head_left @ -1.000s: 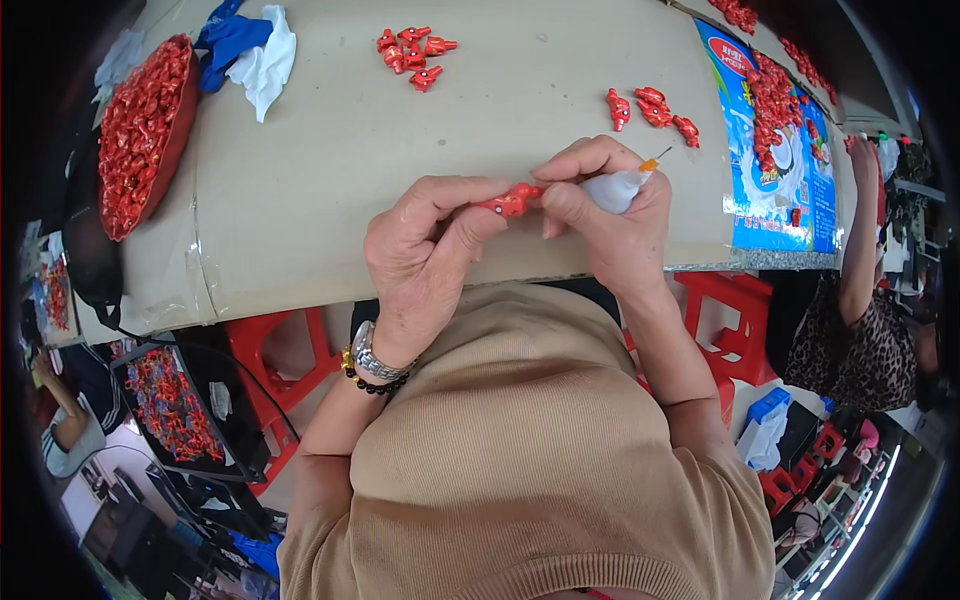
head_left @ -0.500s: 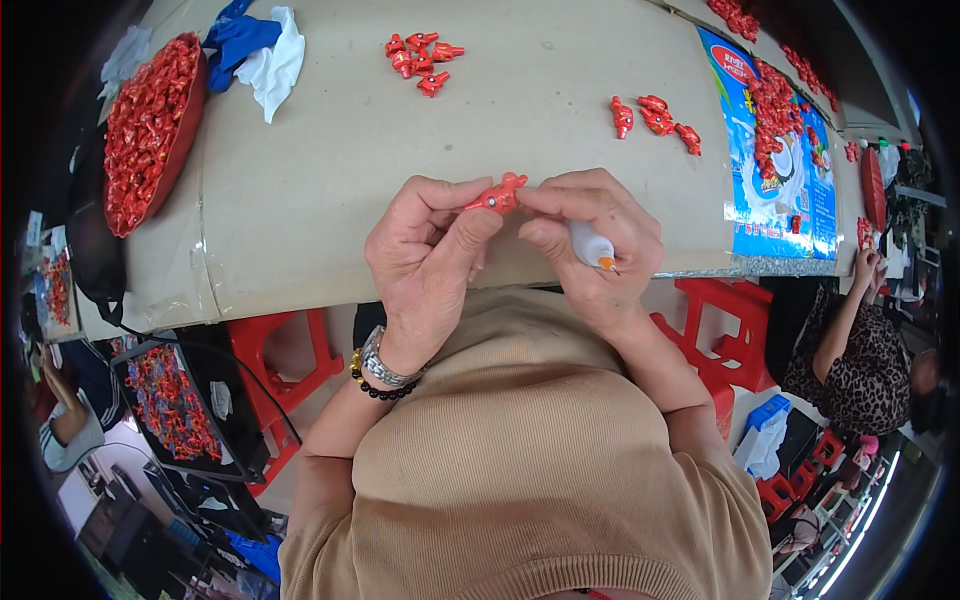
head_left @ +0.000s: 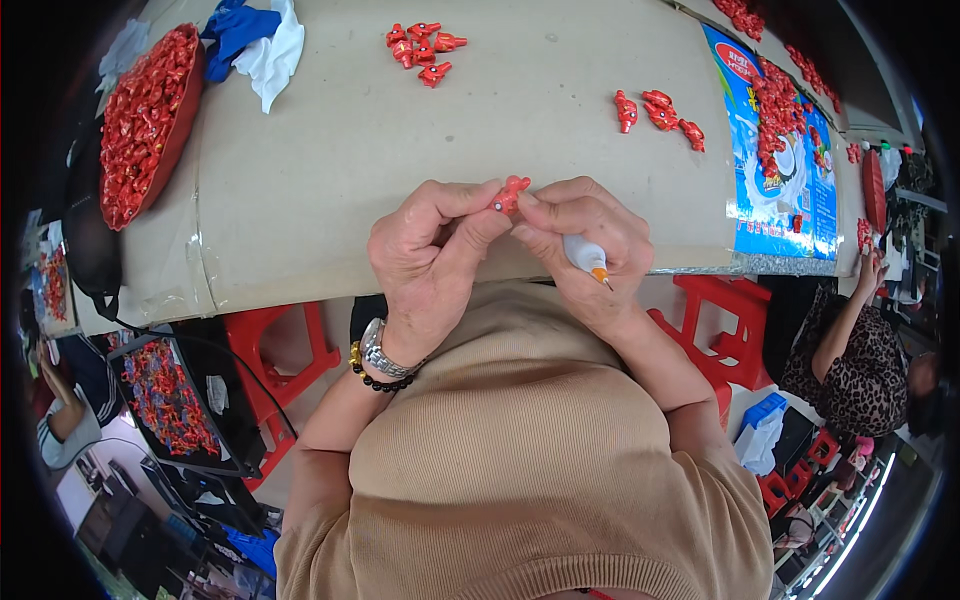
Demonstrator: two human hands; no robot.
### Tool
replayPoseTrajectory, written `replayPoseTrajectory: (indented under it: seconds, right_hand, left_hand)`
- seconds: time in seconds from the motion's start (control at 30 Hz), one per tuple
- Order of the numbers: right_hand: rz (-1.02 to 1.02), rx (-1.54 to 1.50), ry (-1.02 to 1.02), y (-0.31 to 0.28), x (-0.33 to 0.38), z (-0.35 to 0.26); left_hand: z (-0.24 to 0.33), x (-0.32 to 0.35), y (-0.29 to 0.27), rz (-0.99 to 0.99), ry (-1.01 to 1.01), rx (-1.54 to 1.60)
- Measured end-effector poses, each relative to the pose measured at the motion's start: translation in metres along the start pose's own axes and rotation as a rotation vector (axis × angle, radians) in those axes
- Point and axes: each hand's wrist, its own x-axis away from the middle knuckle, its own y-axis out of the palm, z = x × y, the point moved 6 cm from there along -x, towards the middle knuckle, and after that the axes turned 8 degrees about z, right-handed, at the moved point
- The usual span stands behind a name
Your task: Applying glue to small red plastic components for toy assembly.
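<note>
Between thumb and fingers, my left hand (head_left: pixel 428 245) pinches a small glossy red toy piece (head_left: pixel 511 194) with a dark-and-white eye spot. My right hand (head_left: pixel 606 245) is closed, its thumb and forefinger touching the piece's right side. Tucked into the same hand is a small white squeeze bottle (head_left: pixel 583 253) with an orange, needle-like tip pointing down toward me. Whether the right fingers pinch a separate tiny part is hidden. Beyond my hands, several similar red pieces (head_left: pixel 424 46) lie in a cluster, and another group (head_left: pixel 660 112) sits farther right.
At the left stands a red tray (head_left: pixel 188 120) heaped with red pieces, beside blue and white cloths (head_left: pixel 268 50). A blue printed sheet (head_left: pixel 745 190) at the right bears more pieces. Red stools (head_left: pixel 268 350) stand below the table edge; a co-worker (head_left: pixel 850 350) sits at right.
The toy piece has tilted more upright between my fingers. My right fingers have closed in on it, and the bottle's tip has dropped slightly lower. The view has shifted a little.
</note>
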Motion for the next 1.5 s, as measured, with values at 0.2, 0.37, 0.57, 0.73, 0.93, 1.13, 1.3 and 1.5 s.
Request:
replayPoseTrajectory:
  seconds: [0.2,0.37,0.57,0.73,0.93,1.13,1.3,1.5]
  right_hand:
    - [-0.002,0.002,-0.005,0.002,0.0,0.001]
    - [-0.009,0.009,0.015,0.001,0.001,0.002]
    - [0.048,-0.037,0.084,-0.005,-0.003,0.006]
    - [0.112,-0.197,0.52,-0.016,0.002,0.019]
    - [0.142,-0.248,0.731,-0.027,-0.023,0.038]
    - [0.286,-0.198,0.664,-0.06,-0.039,0.055]
    - [0.497,-0.172,0.593,-0.107,-0.042,0.073]
    - [0.685,-0.194,0.493,-0.145,-0.044,0.054]
  left_hand:
    - [-0.002,0.0,0.0,-0.008,0.003,-0.007]
    - [-0.001,0.001,0.001,-0.004,0.014,-0.048]
    - [0.003,-0.004,0.008,-0.006,-0.074,0.05]
    - [0.004,-0.011,0.012,-0.012,-0.21,0.023]
    - [0.011,-0.033,0.018,-0.153,-0.06,-0.402]
    - [0.015,-0.057,0.048,-0.302,0.068,-0.645]
    - [0.002,-0.078,0.1,-0.425,0.228,-0.737]
    - [-0.024,-0.096,0.183,-0.482,0.315,-0.595]
